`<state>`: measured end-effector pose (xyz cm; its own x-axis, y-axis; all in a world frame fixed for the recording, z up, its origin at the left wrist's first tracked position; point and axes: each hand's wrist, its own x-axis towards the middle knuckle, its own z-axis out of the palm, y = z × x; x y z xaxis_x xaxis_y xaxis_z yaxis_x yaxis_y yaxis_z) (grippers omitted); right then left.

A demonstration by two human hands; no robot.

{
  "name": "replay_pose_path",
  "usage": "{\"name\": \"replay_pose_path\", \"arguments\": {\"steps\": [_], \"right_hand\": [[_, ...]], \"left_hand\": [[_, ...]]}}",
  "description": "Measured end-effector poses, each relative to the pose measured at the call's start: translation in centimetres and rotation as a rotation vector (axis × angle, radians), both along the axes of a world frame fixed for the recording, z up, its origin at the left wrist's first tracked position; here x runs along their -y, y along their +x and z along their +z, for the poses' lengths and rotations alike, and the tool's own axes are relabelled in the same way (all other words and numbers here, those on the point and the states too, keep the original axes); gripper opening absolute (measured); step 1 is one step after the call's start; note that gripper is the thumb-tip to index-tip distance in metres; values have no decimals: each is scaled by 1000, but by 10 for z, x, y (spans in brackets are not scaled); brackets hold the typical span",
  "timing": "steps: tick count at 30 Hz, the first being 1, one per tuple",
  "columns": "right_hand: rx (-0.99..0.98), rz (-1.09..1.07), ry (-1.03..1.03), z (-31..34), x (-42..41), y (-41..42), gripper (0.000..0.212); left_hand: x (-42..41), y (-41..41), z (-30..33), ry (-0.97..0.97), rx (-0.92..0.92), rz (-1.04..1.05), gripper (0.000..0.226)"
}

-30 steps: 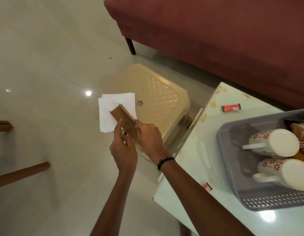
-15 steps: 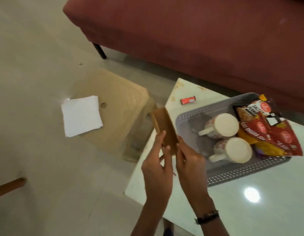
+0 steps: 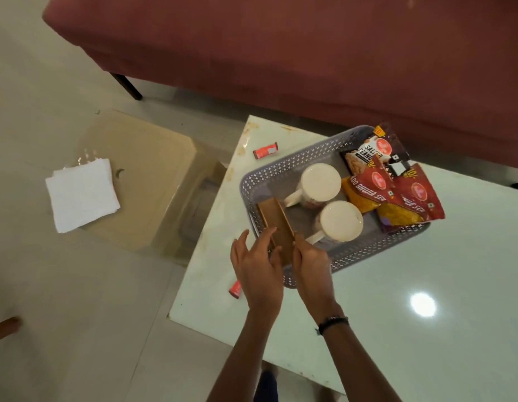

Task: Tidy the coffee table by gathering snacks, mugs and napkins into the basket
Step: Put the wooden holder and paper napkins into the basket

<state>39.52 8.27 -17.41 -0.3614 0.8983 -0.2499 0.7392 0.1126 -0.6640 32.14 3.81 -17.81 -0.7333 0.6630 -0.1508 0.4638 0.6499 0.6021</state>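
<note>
Right hand (image 3: 310, 261) gripping the near end of a brown wooden napkin holder (image 3: 276, 227), fingers curled against its side. Left hand (image 3: 256, 265) alongside, fingers mostly straight, fingertips touching the holder's other face, seemingly steadying rather than clasping. Both forearms reaching forward from below, wrists close together, a dark beaded bracelet (image 3: 333, 322) on the right wrist. Holder tilted over the near-left corner of the grey perforated basket (image 3: 269, 175), apparently not yet released.

Already in the basket: two white mugs (image 3: 320, 182) lying on their sides and several snack packets (image 3: 394, 184). Still left, by the look of it: a stack of white napkins (image 3: 81, 194) on the beige plastic stool (image 3: 156, 158), well apart from the basket, plus a small red wrapper (image 3: 265, 150) on the coffee table (image 3: 426, 285) and another (image 3: 235, 288) at its left edge. Probably well past halfway.
</note>
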Motion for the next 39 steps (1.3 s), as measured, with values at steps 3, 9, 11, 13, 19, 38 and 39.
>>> {"name": "replay_pose_path", "arguments": {"steps": [3, 9, 11, 13, 19, 38, 39], "right_hand": [[15, -10, -42, -10, 3, 3, 30], [97, -17, -43, -19, -4, 7, 22], [137, -4, -34, -14, -3, 8, 23], [155, -17, 6, -5, -2, 10, 28], [-9, 73, 263, 41, 16, -18, 24], [-47, 674, 161, 0, 48, -349, 43], [-17, 697, 188, -7, 47, -361, 44]], "left_hand": [[1, 2, -11, 15, -93, -39, 33], [-4, 7, -23, -29, -17, -14, 35], [-4, 7, -21, 14, 18, -65, 38], [0, 4, -15, 97, 26, -125, 42], [38, -34, 11, 263, 19, 28, 41], [104, -365, -19, 115, -100, 373, 39], [103, -374, -21, 107, -94, 369, 39]]}}
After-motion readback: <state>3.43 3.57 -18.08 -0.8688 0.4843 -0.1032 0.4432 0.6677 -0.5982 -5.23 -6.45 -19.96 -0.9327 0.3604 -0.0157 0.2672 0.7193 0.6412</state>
